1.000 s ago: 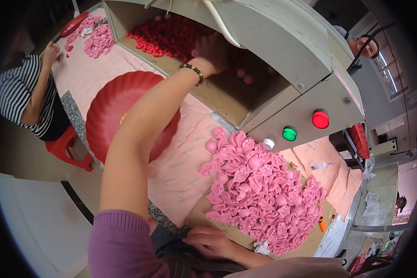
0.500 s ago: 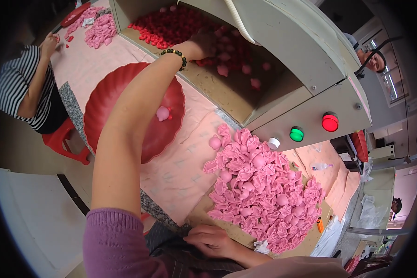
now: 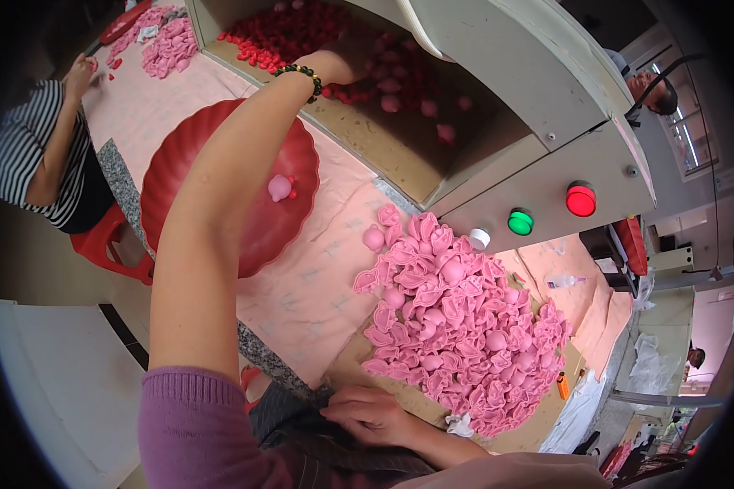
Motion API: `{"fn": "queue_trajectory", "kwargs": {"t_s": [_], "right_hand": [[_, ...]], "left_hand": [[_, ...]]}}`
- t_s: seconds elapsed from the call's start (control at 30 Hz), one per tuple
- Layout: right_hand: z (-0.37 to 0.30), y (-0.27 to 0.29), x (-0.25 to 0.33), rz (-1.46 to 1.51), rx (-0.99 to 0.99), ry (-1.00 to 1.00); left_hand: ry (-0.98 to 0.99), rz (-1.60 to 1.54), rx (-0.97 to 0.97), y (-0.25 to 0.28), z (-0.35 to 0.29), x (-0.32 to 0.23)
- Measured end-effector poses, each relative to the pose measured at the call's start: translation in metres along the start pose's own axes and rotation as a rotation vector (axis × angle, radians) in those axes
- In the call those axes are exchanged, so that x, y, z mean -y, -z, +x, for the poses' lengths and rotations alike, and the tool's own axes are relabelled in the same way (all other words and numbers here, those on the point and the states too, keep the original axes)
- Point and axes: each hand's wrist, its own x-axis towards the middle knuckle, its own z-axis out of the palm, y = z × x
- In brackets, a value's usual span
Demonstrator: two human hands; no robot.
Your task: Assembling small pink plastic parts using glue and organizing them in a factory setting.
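Reading this as a workshop, production-floor type. A grey metal machine housing [image 3: 506,69] is filling top centre, its panel showing a green button [image 3: 520,222], a red button [image 3: 581,199] and a white knob [image 3: 479,239]. Bulk small red pieces [image 3: 273,37] are lying in its open bay. Loose pink parts [image 3: 469,326] are heaping the bench [image 3: 302,285] right of centre; an orange tool [image 3: 563,386] and a squeeze bottle [image 3: 561,281] are lying to their right. Bench is wearing a pink cover over speckled edging. Far left, a striped-shirt co-worker [image 3: 34,155] is sitting on a red stool [image 3: 106,244]. Another person [image 3: 652,91] is showing upper right.
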Motion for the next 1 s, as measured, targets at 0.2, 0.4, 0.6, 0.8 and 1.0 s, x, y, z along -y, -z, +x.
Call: {"fn": "queue_trajectory", "kwargs": {"t_s": [0.2, 0.4, 0.6, 0.8, 1.0], "right_hand": [[-0.001, -0.001, -0.001, 0.002, -0.018, 0.005], [-0.002, 0.0, -0.002, 0.007, -0.001, 0.01], [-0.002, -0.001, -0.002, 0.03, -0.013, 0.01], [0.001, -0.001, 0.001, -0.006, -0.017, 0.007], [0.0, -0.001, 0.001, 0.02, -0.021, -0.016]], "left_hand": [[0.149, -0.694, 0.082, 0.026, 0.005, -0.054], [0.108, -0.766, 0.311, 0.04, 0.006, -0.138], [0.037, -0.593, 0.205, 0.027, 0.019, -0.122], [-0.021, 0.111, 0.108, -0.021, 0.0, -0.055], [0.076, -0.065, 0.163, -0.037, -0.017, -0.068]]}}
